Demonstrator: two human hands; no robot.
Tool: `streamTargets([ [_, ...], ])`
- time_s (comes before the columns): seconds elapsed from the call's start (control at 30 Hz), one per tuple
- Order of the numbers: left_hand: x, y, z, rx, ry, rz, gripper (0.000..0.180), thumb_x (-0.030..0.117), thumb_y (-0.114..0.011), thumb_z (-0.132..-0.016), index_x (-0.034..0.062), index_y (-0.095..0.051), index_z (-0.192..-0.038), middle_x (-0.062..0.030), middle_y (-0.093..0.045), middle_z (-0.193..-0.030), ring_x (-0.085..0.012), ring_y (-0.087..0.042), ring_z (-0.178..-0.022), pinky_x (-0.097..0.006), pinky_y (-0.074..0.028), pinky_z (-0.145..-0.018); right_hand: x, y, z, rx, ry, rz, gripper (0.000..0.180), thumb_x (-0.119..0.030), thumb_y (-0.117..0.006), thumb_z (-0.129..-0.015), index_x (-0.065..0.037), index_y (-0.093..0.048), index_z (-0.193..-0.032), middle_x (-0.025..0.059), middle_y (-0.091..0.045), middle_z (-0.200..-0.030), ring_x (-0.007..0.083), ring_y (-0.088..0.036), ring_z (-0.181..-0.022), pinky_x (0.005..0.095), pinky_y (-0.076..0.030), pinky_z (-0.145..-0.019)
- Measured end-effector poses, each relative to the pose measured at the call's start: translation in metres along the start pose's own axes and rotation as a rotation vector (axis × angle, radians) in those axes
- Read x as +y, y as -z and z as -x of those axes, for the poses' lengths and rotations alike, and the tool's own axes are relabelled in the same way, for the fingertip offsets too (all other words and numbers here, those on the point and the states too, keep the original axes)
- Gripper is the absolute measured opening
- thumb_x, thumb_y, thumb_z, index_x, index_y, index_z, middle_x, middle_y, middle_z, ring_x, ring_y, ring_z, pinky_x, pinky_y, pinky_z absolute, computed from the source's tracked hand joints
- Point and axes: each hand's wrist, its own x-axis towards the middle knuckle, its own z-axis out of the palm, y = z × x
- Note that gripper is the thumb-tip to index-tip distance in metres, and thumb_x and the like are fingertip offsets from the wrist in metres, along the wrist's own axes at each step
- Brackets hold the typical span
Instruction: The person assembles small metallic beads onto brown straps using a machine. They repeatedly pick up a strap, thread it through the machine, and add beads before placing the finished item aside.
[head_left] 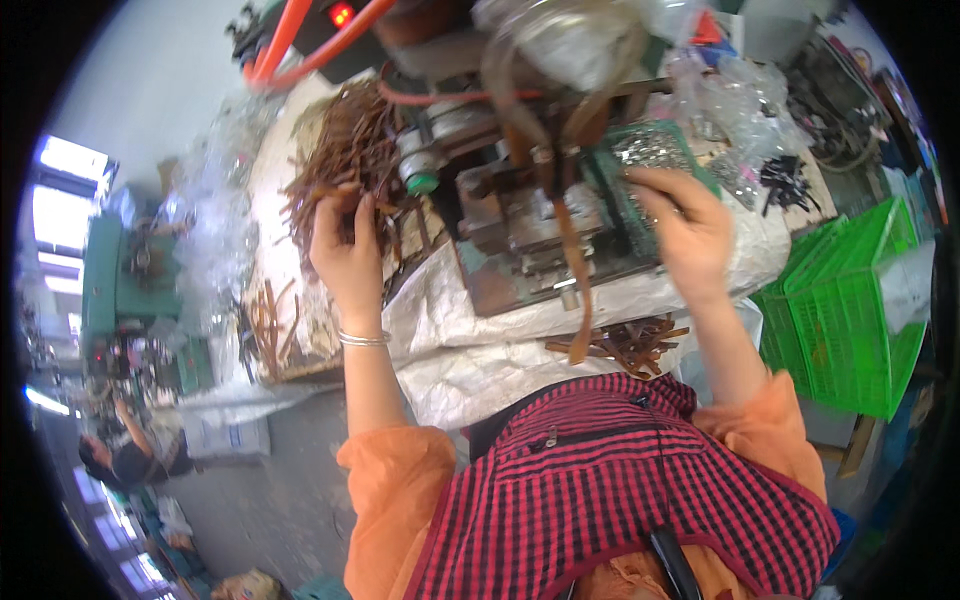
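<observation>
My left hand [345,245] reaches into a heap of brown leather-like strips [345,145] at the left of a metal press machine [520,215], fingers closed among the strips. My right hand [685,225] rests over a green tray of small shiny metal parts [655,150] on the machine's right side; what its fingers hold is hidden. A long brown strap [572,270] hangs down from the machine's middle toward my lap. More short brown strips [630,345] lie on white sacking [480,350] in front of me.
A green plastic crate [850,320] stands at my right. Clear plastic bags [735,100] and black pieces [785,180] lie behind the tray. Orange hoses [300,40] run above the machine. Another person [125,460] sits far left by a green machine [120,280].
</observation>
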Motion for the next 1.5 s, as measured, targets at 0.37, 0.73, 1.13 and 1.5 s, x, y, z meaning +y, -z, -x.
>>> streamTargets([
  [0.37, 0.050, -0.013, 0.055, 0.236, 0.163, 0.424, 0.009, 0.007, -0.059, -0.100, -0.0018, -0.061, -0.101, -0.0123, -0.070, -0.095, -0.0151, -0.065, -0.086, -0.027, -0.053, -0.078, -0.011, -0.066, -0.002, 0.112, -0.214, -0.536, 0.041, 0.002, -0.067, -0.087, 0.005, -0.053, -0.126, 0.0084, -0.069, -0.101, 0.0105, -0.065, -0.092, 0.0228, -0.049, -0.084],
  [0.73, 0.122, -0.029, 0.023, -0.127, -0.648, 0.335, 0.018, 0.001, -0.076, -0.082, 0.0008, -0.066, -0.097, -0.0138, -0.071, -0.091, -0.0183, -0.066, -0.071, -0.027, -0.053, -0.061, -0.053, -0.037, -0.003, -0.106, -0.250, -0.632, 0.048, -0.002, -0.062, -0.088, 0.004, -0.050, -0.135, 0.0116, -0.067, -0.117, 0.0168, -0.062, -0.112, 0.0312, -0.047, -0.098],
  [1.13, 0.112, -0.059, 0.058, -0.333, -0.945, 0.015, 0.034, 0.014, -0.088, -0.068, 0.0091, -0.069, -0.096, -0.0103, -0.074, -0.095, -0.0142, -0.060, -0.054, -0.026, -0.041, -0.044, 0.103, 0.017, 0.005, 0.092, 0.015, 0.728, 0.029, -0.014, -0.076, -0.077, -0.009, -0.072, -0.105, 0.0225, -0.056, -0.135, 0.0395, -0.047, -0.131, 0.0472, -0.039, -0.109],
  [1.5, 0.209, 0.026, 0.042, -0.762, -0.666, -0.322, 0.031, 0.006, -0.077, -0.068, 0.0116, -0.074, -0.098, -0.0048, -0.072, -0.109, -0.0138, -0.058, -0.064, -0.028, -0.047, -0.059, 0.107, 0.010, -0.008, 0.018, 0.077, 0.678, 0.013, -0.014, -0.073, -0.080, -0.006, -0.070, -0.091, 0.0148, -0.067, -0.120, 0.0344, -0.059, -0.117, 0.0418, -0.048, -0.096],
])
